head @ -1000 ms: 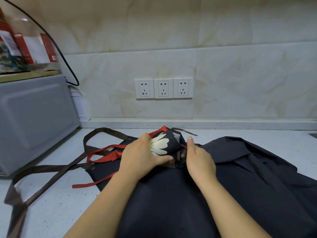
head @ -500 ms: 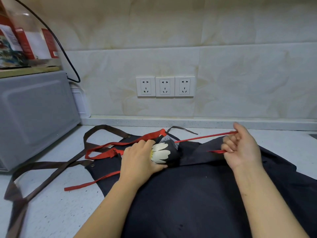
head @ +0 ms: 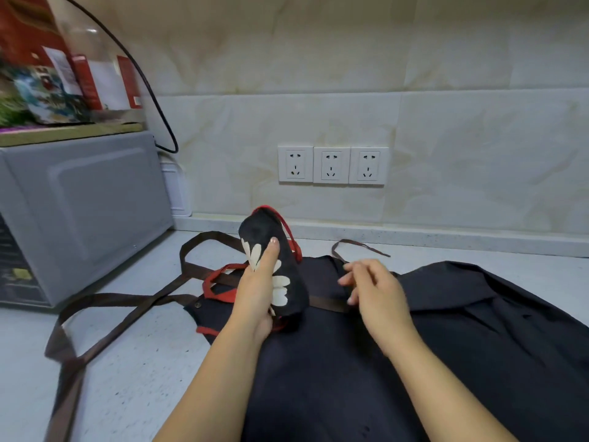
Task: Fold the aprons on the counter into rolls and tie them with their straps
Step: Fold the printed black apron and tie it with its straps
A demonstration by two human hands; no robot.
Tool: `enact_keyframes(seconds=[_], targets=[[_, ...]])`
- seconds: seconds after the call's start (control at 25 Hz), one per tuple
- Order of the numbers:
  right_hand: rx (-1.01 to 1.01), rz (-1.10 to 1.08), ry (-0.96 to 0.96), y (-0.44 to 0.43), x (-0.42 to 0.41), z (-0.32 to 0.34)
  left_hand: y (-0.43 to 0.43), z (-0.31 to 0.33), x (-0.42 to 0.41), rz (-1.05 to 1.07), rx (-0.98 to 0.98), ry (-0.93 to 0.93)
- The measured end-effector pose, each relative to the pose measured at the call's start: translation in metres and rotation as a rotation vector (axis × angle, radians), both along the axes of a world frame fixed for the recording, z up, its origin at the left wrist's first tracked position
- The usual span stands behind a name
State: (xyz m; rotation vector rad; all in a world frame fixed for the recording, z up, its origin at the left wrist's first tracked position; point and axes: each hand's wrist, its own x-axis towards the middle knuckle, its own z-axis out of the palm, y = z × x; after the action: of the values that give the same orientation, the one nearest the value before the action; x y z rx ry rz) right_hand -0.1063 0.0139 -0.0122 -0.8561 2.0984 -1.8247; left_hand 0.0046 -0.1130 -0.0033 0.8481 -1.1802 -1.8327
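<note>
The left hand (head: 258, 295) is grasping the roll (head: 293, 266), thumb pressing on its flower print, and is holding the far end raised over the dark apron (head: 350, 362) spread on the counter (head: 143, 362). The right hand (head: 376, 291) is hovering just right of it, fingers loose, with nothing visible in them. The red strap (head: 291, 237) is looping over the far end. I think the thumb should be pinning the roll tight while the right hand is pulling the strap snug.

The right hand (head: 379, 298) has blurred fingers (head: 360, 269); the flat dark apron (head: 478, 362) is cut off below.
</note>
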Motion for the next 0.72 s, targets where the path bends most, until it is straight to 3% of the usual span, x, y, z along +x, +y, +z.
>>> enact_keyframes(seconds=[0.08, 0.16, 0.28, 0.36, 0.44, 0.52, 0.6, 0.72], targets=[[0.049, 0.34, -0.318, -0.011, 0.023, 0.0, -0.001, 0.0, 0.002, -0.07, 0.135, 0.161], [-0.001, 0.51, -0.571, -0.014, 0.028, -0.004, -0.001, -0.003, 0.002, -0.118, 0.144, 0.195], [-0.059, 0.619, -0.685, -0.01, 0.028, -0.007, 0.003, -0.005, 0.001, -0.124, 0.105, 0.164], [-0.083, 0.574, -0.746, -0.012, 0.03, -0.01, 0.005, -0.004, -0.001, -0.1, 0.124, 0.171], [-0.071, 0.383, -0.685, -0.017, 0.032, -0.016, 0.004, -0.004, -0.003, -0.056, 0.146, 0.202], [0.007, 0.151, -0.47, -0.017, 0.03, -0.017, 0.003, -0.003, -0.003, -0.017, 0.144, 0.251], [0.061, 0.145, -0.343, -0.015, 0.031, -0.015, 0.001, -0.003, -0.001, 0.004, 0.137, 0.304], [0.033, 0.28, -0.3, -0.017, 0.042, -0.014, -0.003, -0.006, -0.001, 0.042, 0.155, 0.304]])
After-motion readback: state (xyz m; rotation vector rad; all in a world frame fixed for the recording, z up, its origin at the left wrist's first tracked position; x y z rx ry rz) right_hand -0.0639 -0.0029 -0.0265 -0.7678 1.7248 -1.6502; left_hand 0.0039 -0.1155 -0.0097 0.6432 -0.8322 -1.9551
